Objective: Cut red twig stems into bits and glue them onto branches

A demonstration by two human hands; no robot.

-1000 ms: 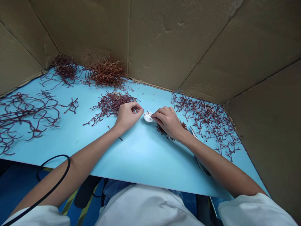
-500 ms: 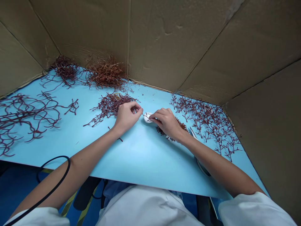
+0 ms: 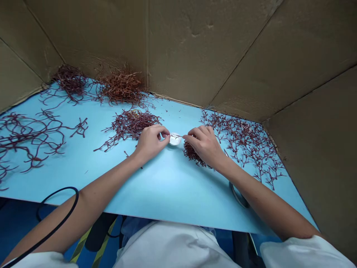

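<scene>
A thin dark brown twig-like strand (image 3: 177,136) stretches between my two hands. My left hand (image 3: 153,140) pinches its left end with thumb and forefinger. The other end is between the fingertips of my right hand (image 3: 205,145). Just beneath the strand, a small round white dish (image 3: 175,141) rests on the blue tabletop; whether it holds anything is hard to see. Partly under my right hand is a compact clump of short brown pieces (image 3: 192,152). Behind my left hand spreads a loose heap of reddish-brown branched strands (image 3: 131,124).
Long curly strands (image 3: 30,134) cover the table's left side. Two tangled piles, one dark (image 3: 71,82) and one rusty brown (image 3: 121,87), lie against the cardboard wall (image 3: 178,48). Small forked pieces (image 3: 245,137) spread at right. Scissors (image 3: 239,197) lie partly under my right forearm.
My right hand has shifted right and slightly up, away from the white dish, and the strand now spans straighter between both hands. The view has moved slightly.
</scene>
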